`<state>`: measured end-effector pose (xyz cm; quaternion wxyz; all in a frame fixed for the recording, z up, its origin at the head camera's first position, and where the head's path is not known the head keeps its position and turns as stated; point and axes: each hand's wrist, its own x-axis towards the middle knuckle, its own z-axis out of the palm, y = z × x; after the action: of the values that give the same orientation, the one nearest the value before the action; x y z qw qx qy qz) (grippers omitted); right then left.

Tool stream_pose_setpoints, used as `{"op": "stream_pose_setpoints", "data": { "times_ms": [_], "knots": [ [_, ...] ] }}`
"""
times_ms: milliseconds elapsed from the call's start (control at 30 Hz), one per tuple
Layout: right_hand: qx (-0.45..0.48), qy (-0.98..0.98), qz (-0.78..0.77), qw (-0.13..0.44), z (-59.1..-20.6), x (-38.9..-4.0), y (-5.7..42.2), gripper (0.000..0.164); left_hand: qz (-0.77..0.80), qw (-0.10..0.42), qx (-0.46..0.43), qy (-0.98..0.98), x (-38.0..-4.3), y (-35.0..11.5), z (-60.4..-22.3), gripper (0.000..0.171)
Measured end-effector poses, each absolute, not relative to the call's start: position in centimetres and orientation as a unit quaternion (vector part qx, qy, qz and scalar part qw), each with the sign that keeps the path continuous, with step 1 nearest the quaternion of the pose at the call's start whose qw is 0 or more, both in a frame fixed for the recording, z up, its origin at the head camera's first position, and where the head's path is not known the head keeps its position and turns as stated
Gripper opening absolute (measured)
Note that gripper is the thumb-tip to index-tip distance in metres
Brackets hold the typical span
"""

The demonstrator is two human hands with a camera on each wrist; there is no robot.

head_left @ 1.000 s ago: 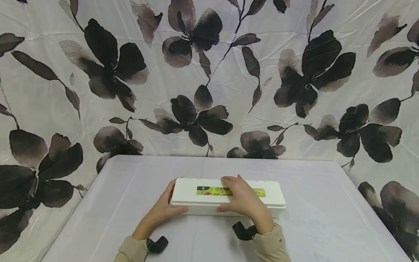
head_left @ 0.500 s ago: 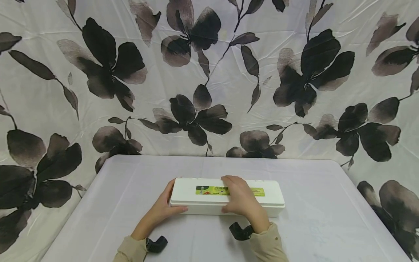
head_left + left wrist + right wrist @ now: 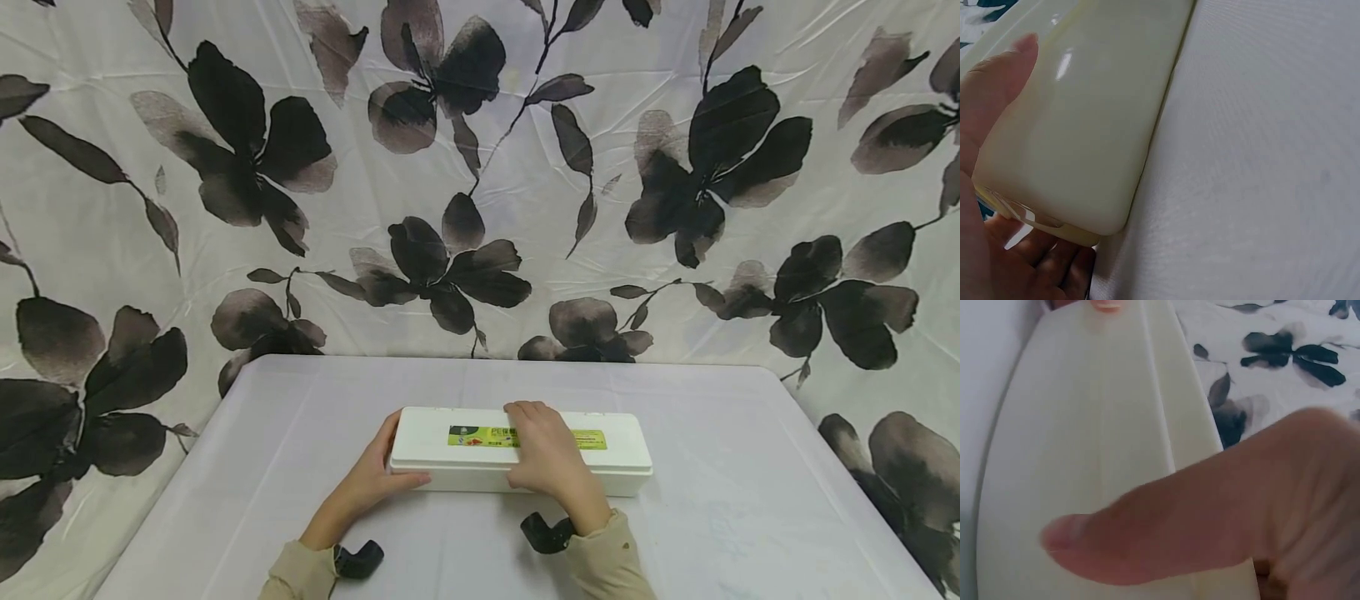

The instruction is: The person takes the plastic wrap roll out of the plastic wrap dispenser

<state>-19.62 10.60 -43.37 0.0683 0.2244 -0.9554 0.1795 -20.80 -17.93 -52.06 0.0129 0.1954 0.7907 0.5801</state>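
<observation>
— "Backdrop?"
— "Floral cloth (image 3: 480,179), one: pale ground, black and brownish-grey blossoms, lightly creased. Before it, a table (image 3: 735,500) under white covering, rounded far corners."

— "Principal item, and its position?"
— "Long white lidded box (image 3: 480,462), glossy, rounded at the edges. Lies lengthwise across the table, underside on the covering, lid on. Yellow-green label (image 3: 483,437) along the lid, print including 'PE', middle portion hidden by fingers."

— "Left hand?"
— "Left hand (image 3: 372,468), bare: wrapped round the box's left end, thumb against the front face, other fingers bent about the end."

— "Right hand?"
— "Right hand (image 3: 551,460), bare: gripping the box right of its middle, fingers side by side across the lid, thumb against the front face."

— "Sundries?"
— "Beige sleeves (image 3: 300,573), two. Curved black fittings (image 3: 360,560), two, one at each wrist, both apart from the box."
</observation>
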Motion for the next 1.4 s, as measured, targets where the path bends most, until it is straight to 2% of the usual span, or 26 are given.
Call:
{"op": "stream_pose_setpoints", "data": {
  "times_ms": [200, 567, 900, 1400],
  "knots": [
    [0.229, -0.953, 0.19, 0.06, -43.5, -19.8, 10.9, 0.086, 0.568, 0.011, 0.183, 0.802, -20.7, -17.8, -52.0, 0.109],
    [0.226, -0.948, 0.218, 0.05, -43.2, -20.2, 11.3, 0.089, 0.555, 0.007, 0.183, 0.811, -20.8, -17.7, -51.7, 0.107],
    [0.229, -0.955, 0.187, 0.012, -42.3, -20.8, 10.9, 0.077, 0.541, 0.001, 0.174, 0.823, -20.7, -17.7, -51.8, 0.105],
    [0.221, -0.958, 0.176, -0.047, -41.1, -21.6, 10.7, 0.072, 0.54, -0.011, 0.184, 0.821, -20.8, -17.7, -51.8, 0.102]
  ]
}}
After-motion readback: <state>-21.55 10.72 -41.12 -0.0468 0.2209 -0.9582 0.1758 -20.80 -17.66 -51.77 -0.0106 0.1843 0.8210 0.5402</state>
